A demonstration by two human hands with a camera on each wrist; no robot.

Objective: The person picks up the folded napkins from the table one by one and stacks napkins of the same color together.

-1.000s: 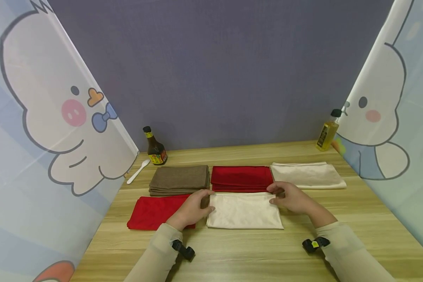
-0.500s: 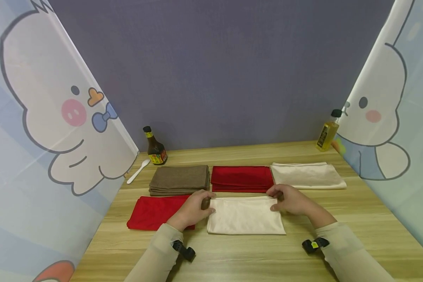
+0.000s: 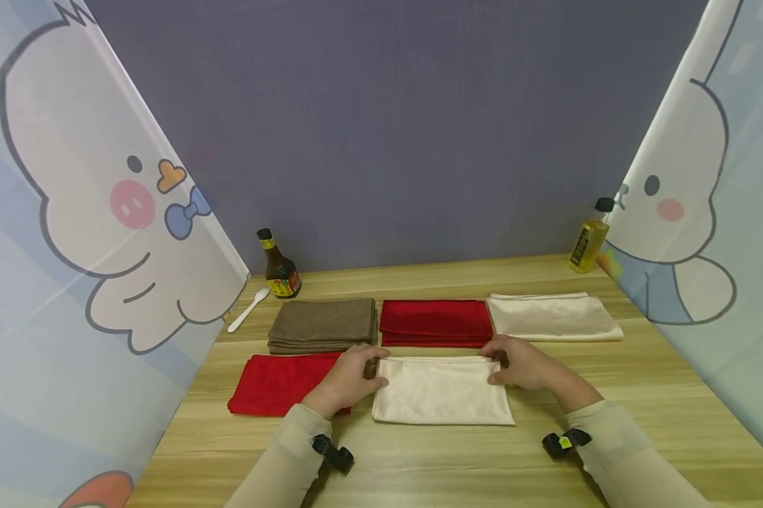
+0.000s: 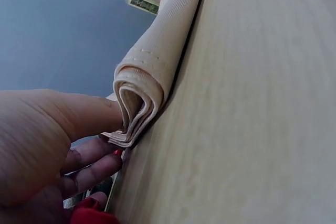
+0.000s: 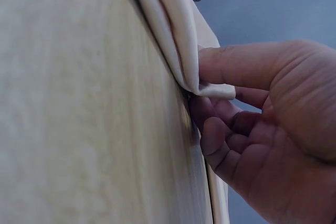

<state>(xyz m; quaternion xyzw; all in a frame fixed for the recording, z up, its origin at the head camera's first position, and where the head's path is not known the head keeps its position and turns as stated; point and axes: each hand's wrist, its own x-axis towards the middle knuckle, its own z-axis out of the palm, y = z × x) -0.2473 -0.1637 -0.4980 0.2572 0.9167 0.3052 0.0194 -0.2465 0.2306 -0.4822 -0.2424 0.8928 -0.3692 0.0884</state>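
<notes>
A cream folded cloth (image 3: 443, 391) lies on the wooden table, in front of a dark red one. At its left end my left hand (image 3: 351, 379) pinches the far corner; the left wrist view shows the thumb against the layered folds (image 4: 140, 95) and the other fingers behind. My right hand (image 3: 522, 363) pinches the opposite end. In the right wrist view its thumb (image 5: 231, 66) presses on the cloth, with curled fingers beneath the edge. Partly hidden behind my left forearm and hand is a bright red folded cloth (image 3: 282, 384).
Along the back run a brown folded cloth stack (image 3: 322, 323), the dark red folded cloth (image 3: 436, 321) and another cream cloth (image 3: 554, 316). A white spoon (image 3: 249, 310) and a dark sauce bottle (image 3: 282, 271) stand back left. An oil bottle (image 3: 589, 243) is back right.
The front cream cloth has slid slightly toward me, widening the gap to the dark red cloth. Both hands have kept their places at its ends, the right one shifting slightly nearer.
</notes>
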